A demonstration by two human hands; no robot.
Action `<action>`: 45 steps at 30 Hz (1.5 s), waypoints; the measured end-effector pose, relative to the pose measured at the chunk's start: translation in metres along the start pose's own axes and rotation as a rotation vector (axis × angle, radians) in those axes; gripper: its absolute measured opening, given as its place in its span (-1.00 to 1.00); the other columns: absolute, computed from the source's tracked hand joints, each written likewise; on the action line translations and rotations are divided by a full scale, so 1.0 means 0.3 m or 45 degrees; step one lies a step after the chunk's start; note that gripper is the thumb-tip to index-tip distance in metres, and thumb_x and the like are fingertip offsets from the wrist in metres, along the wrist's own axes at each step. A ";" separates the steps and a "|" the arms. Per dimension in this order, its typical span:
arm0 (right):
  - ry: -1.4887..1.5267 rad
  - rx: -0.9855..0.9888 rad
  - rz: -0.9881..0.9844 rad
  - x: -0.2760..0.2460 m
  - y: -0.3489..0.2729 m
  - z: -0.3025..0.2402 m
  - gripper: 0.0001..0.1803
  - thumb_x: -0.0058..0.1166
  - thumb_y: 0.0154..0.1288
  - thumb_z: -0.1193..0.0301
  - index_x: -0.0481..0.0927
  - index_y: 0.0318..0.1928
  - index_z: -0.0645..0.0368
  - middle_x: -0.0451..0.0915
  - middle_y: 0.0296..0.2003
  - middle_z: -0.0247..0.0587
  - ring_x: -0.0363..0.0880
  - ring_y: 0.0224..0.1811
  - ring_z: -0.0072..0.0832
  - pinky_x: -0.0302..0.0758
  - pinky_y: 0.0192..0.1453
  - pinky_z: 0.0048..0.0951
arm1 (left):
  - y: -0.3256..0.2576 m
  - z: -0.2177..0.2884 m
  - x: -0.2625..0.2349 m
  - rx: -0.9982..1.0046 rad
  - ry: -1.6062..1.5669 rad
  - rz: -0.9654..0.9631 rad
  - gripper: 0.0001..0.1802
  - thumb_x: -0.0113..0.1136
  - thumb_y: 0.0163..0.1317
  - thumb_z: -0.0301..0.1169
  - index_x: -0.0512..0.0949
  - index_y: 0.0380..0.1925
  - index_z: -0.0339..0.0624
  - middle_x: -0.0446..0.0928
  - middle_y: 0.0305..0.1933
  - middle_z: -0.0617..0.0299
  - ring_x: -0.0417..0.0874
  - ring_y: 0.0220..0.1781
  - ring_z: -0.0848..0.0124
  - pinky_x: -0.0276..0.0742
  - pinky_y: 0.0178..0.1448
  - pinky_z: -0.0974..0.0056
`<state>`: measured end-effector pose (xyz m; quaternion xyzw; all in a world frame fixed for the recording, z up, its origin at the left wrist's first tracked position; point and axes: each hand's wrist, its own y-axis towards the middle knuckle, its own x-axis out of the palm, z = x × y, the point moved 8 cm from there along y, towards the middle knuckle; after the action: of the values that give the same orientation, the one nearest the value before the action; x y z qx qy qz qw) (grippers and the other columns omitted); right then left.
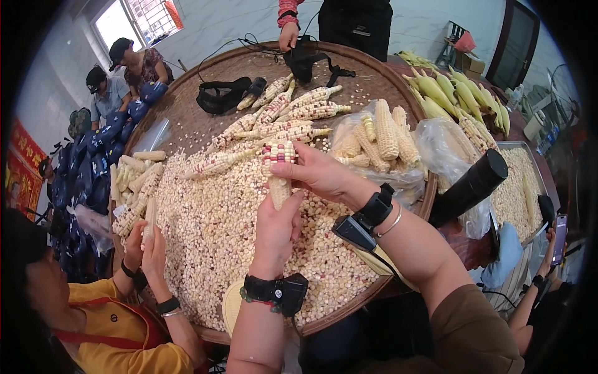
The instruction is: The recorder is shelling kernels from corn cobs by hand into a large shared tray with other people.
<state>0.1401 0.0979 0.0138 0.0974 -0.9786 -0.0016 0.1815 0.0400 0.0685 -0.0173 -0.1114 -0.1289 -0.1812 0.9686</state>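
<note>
A corn cob (278, 156) stands nearly upright between my hands, over the middle of a big round tray (205, 59). Purple and white kernels cover its upper part; the lower part looks bare and pale. My left hand (276, 227) grips the cob's lower end from below. From the right, my right hand (321, 177) closes round the upper part, thumb pressed on the kernels. Loose kernels (218, 249) lie thickly spread beneath both hands. Just beyond them, several speckled cobs (274, 131) are piled with kernels still on.
Pale cobs (386, 134) fill a plastic bag at right, beside a black cylinder (473, 184). Unhusked corn (461, 93) lies beyond. Bare cobs (134, 171) sit at the left rim. A person in yellow (124, 324) handles a cob at left; another person's hand (288, 36) reaches black straps (308, 62).
</note>
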 end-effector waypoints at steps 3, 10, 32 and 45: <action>-0.040 -0.031 -0.020 0.002 0.000 -0.004 -0.41 0.22 0.31 0.34 0.26 0.22 0.28 0.50 -0.02 -0.26 0.48 -0.02 -0.59 0.47 0.05 -0.50 | 0.002 -0.013 -0.002 -0.051 -0.046 -0.038 -0.87 0.16 0.28 -0.40 0.42 -0.26 -0.14 0.30 -0.67 0.38 0.22 -0.77 0.57 0.04 -0.71 0.43; -0.079 -0.074 -0.103 0.026 -0.007 -0.017 -0.36 0.24 0.28 0.37 0.22 0.26 0.28 0.49 0.01 -0.26 0.46 0.01 -0.60 0.46 0.08 -0.52 | 0.007 -0.020 -0.012 -0.078 -0.127 -0.030 -0.87 0.14 0.29 -0.39 0.41 -0.27 -0.14 0.29 -0.67 0.37 0.21 -0.79 0.55 0.05 -0.71 0.42; 0.079 -0.032 -0.099 0.032 -0.003 -0.006 -0.48 0.13 0.37 0.40 0.23 0.23 0.26 0.48 0.00 -0.27 0.47 0.00 -0.60 0.47 0.07 -0.51 | 0.011 -0.023 -0.013 -0.060 -0.085 -0.014 -0.88 0.14 0.29 -0.39 0.41 -0.29 -0.14 0.28 -0.68 0.37 0.21 -0.79 0.55 0.05 -0.69 0.42; -0.008 -0.005 -0.129 0.010 0.013 0.026 -0.51 0.05 0.41 0.45 0.17 0.23 0.22 0.45 0.02 -0.25 0.46 0.02 -0.58 0.47 0.06 -0.47 | 0.005 -0.028 0.005 -0.103 -0.116 -0.083 -0.86 0.11 0.31 -0.37 0.38 -0.37 -0.11 0.28 -0.70 0.38 0.20 -0.81 0.56 0.09 -0.68 0.42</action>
<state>0.1337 0.1009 0.0076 0.1466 -0.9729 -0.0132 0.1783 0.0438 0.0672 -0.0251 -0.1543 -0.1691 -0.2124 0.9500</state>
